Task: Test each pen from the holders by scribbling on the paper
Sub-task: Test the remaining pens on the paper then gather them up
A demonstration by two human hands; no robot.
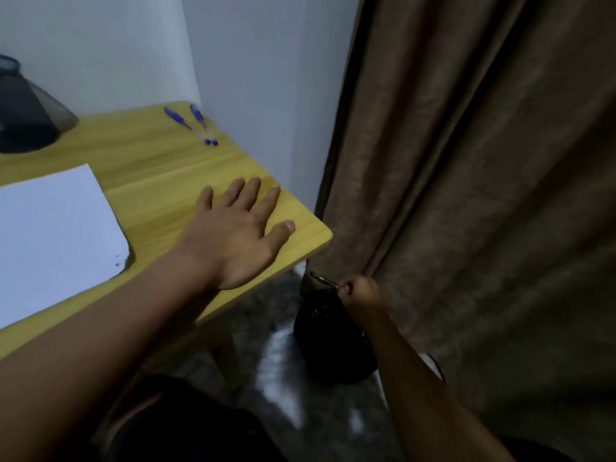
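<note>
My left hand lies flat with straight fingers on the wooden table, near its right corner. My right hand is down beside the table, below its edge, and pinches a dark pen above a black bin on the floor. A white sheet of paper lies at the table's left. Two blue pens lie side by side at the far edge. A dark mesh holder stands at the back left, partly cut off by the frame.
A brown curtain hangs to the right of the table, close behind the bin. A white wall runs behind the table. The floor beside the bin is grey and blurred. My dark-clothed lap is at the bottom.
</note>
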